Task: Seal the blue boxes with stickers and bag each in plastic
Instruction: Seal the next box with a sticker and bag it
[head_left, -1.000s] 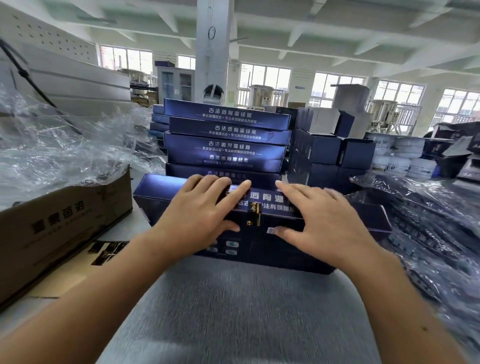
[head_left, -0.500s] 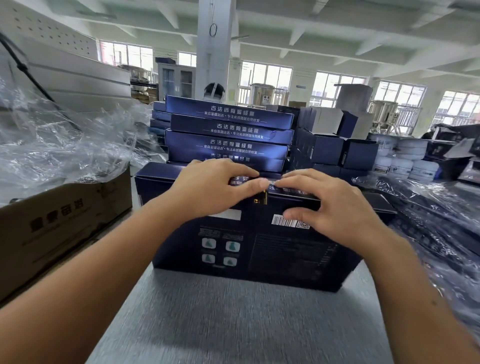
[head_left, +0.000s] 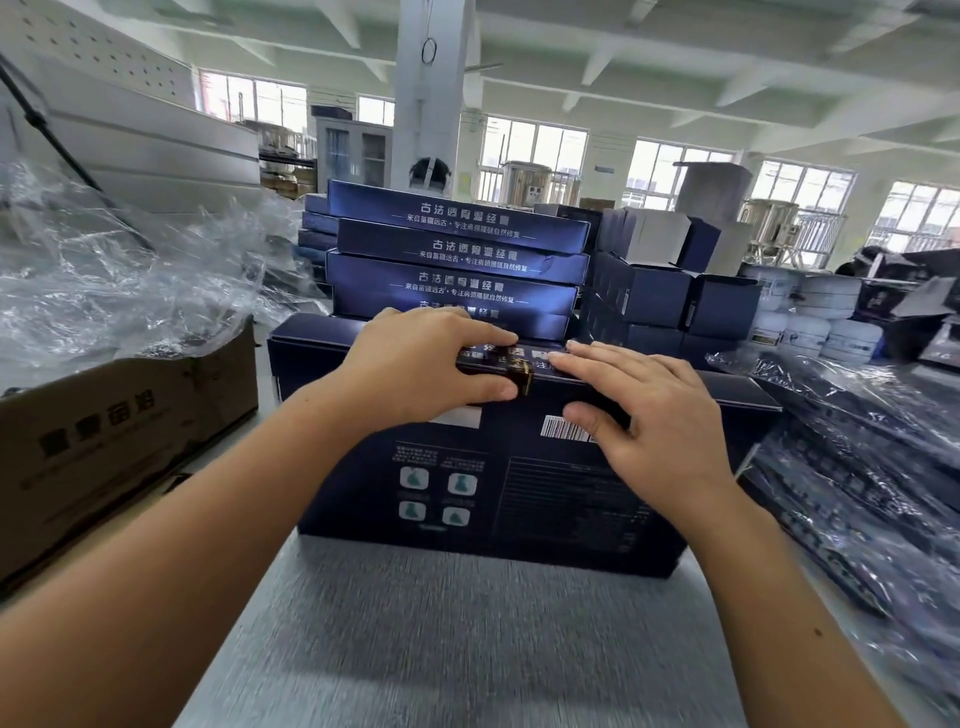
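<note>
- Head view: dark blue cardboard box (head_left: 519, 493) stands on edge on grey table (head_left: 467, 649).
- left hand (head_left: 415, 364) pinches its top edge, thumb beside small gold sticker (head_left: 523, 375).
- right hand (head_left: 649, 405) flat on same edge, fingers straight.

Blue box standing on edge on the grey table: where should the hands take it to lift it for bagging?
Probably by its two short ends, one hand coming in from each side. The blue box stands on a long edge, wide and thin, with the sticker on its top edge and the stack close behind, so the ends look freest.
</note>
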